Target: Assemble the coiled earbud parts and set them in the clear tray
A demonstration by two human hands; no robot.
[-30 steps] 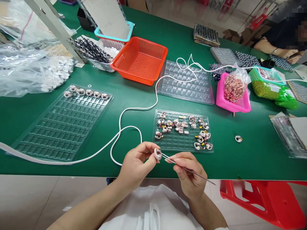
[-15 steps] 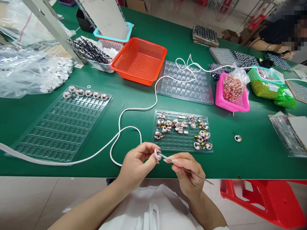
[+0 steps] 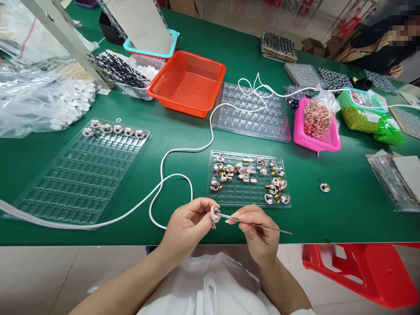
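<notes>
Between the thumb and fingers of my left hand point(image 3: 189, 227) is a small white rounded shell part point(image 3: 215, 214), its open side turned right. My right hand point(image 3: 257, 232) pinches a thin metal tool point(image 3: 269, 227), tweezers or a pick; its tip reaches into the shell's opening. What the tip touches inside is too small to tell. Just beyond my hands lies a clear compartment tray point(image 3: 243, 197) with several similar white parts, some with yellow and reddish bits. A single such part point(image 3: 324, 187) rests on the table to the right.
At left, a clear tray point(image 3: 65, 179) holds several shell parts along its far end. A white cable point(image 3: 177, 149) snakes across the green table. Farther back are an orange basket point(image 3: 187, 105), a pink basket point(image 3: 318, 142) and another clear tray point(image 3: 249, 127). A red stool point(image 3: 383, 271) stands below the right edge.
The metal tool has swung to a flatter angle, its rear end rising, with its tip still at the shell. My left hand barely moves. The co-worker's arm at upper right has shifted.
</notes>
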